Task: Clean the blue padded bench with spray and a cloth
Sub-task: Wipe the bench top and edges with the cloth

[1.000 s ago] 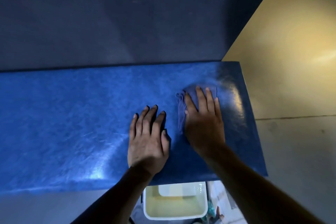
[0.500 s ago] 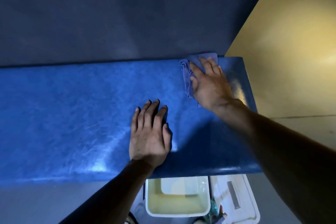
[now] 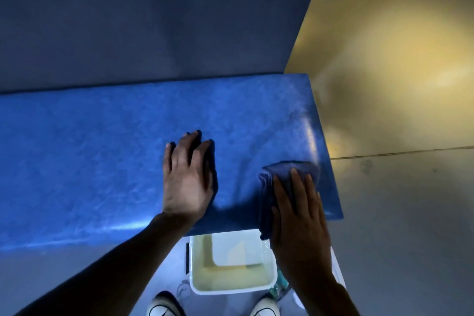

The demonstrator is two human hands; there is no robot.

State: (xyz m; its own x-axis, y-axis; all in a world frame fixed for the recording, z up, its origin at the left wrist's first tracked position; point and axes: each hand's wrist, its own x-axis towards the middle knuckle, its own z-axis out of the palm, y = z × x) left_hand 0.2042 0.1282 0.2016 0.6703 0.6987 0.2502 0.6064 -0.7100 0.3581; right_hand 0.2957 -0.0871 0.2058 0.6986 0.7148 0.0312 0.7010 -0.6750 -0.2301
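At the bench's point(image 3: 102, 161) near right corner, the right hand point(image 3: 300, 228) presses the cloth point(image 3: 282, 174) flat, mid-wipe; the left hand point(image 3: 187, 182) rests open. Next, probably unwiped padding leftward.

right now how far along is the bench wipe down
Mid-wipe. The right hand presses the cloth flat on the bench at its near right corner. The left hand rests flat mid-bench. Streaks and sheen near the right end suggest that part is wiped. The long stretch to the left shows no clear sign either way. No spray bottle is clearly visible.
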